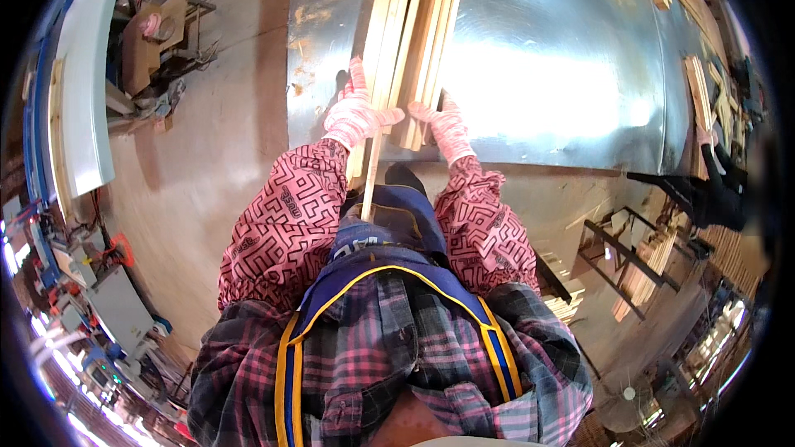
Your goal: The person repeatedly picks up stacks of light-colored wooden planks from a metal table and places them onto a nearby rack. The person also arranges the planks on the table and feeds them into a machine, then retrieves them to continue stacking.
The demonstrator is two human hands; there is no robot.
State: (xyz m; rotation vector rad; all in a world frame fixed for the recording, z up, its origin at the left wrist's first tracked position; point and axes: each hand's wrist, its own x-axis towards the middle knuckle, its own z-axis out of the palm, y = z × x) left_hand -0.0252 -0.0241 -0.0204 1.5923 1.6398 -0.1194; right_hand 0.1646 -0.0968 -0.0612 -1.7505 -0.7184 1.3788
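Note:
A bundle of long, pale wooden strips (421, 41) lies lengthwise on a shiny metal-topped table, running away from me. My left hand (354, 117), in a pink-and-white glove, grips the bundle's left side, thumb across the strips and fingers along the outer edge. On the opposite side my right hand (445, 126), gloved alike, presses in with its thumb over the near ends; its other fingers are partly hidden. The near ends are uneven. One thin strip (373, 178) sticks out farthest, reaching my blue apron (389, 236).
The metal tabletop (538, 58) spreads to the right, its edge in front of me. More wooden strips (698, 99) lie at the far right, beside another person's dark sleeve (716, 194). A dark metal frame (625, 257) with wood stands lower right. A cardboard box (153, 45) is at left.

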